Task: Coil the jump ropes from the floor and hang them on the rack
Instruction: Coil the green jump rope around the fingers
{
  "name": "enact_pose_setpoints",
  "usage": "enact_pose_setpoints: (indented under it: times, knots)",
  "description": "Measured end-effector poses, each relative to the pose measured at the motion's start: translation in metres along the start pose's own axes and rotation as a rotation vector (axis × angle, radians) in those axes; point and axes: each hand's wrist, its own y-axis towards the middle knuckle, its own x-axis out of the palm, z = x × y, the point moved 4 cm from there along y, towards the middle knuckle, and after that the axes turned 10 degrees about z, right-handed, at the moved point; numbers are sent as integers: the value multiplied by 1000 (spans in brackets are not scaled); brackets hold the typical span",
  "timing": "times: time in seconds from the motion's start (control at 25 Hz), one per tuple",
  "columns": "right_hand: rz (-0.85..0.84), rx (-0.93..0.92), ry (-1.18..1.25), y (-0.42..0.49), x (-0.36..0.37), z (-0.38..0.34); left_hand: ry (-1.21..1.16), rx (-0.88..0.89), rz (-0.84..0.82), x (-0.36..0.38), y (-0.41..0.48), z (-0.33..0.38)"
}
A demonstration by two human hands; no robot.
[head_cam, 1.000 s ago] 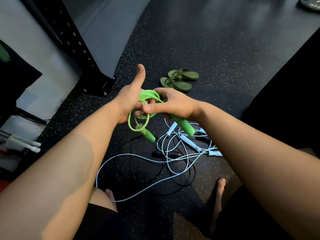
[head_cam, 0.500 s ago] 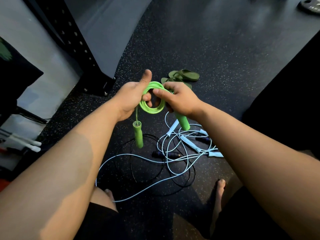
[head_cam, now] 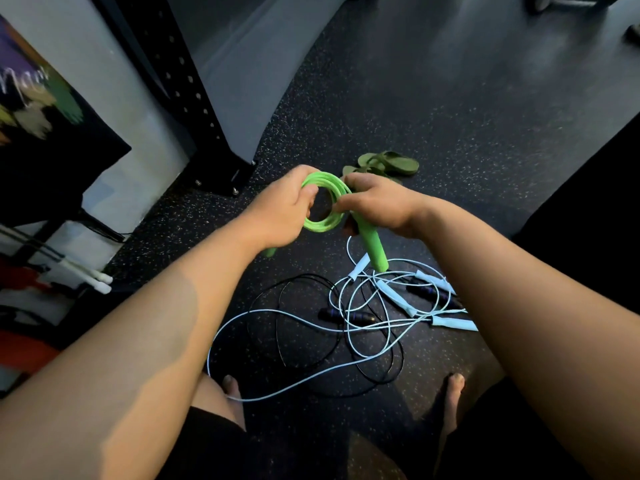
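A bright green jump rope [head_cam: 323, 226] is wound into a small tight coil, held above the floor between both hands. My left hand [head_cam: 282, 209] grips the coil's left side. My right hand [head_cam: 377, 202] pinches its right side and holds one green handle [head_cam: 374, 249], which points down. The tip of the other green handle [head_cam: 269, 251] peeks out under my left wrist. On the floor below lie tangled light blue jump ropes [head_cam: 367, 306] with pale blue handles and a black jump rope [head_cam: 294, 327] with dark handles.
A black perforated rack upright [head_cam: 194, 98] is bolted to the speckled rubber floor at the left. Green flip-flops [head_cam: 391, 162] lie just beyond my hands. White-tipped bars [head_cam: 100, 282] jut out at the left edge. My bare feet [head_cam: 453, 386] stand beside the tangle.
The loose loop and dangling handle have been drawn in; the green rope is now a tighter coil. My left thumb has come down onto it, and both hands have risen slightly.
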Motion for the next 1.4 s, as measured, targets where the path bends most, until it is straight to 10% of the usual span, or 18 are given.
enact_pose_setpoints:
  times: [0.36, 0.56, 1.16, 1.4]
  knots:
    - [104, -213, 301, -30, 51, -24, 44, 107, 152, -42, -32, -9]
    - [120, -204, 365, -33, 94, -28, -287, -230, 101, -66, -61, -41]
    - [-346, -151, 212, 6, 402, -40, -234, -703, 230, -220, -241, -258]
    - [-393, -73, 214, 35, 501, -50, -394, -801, 670, -238, -295, -339]
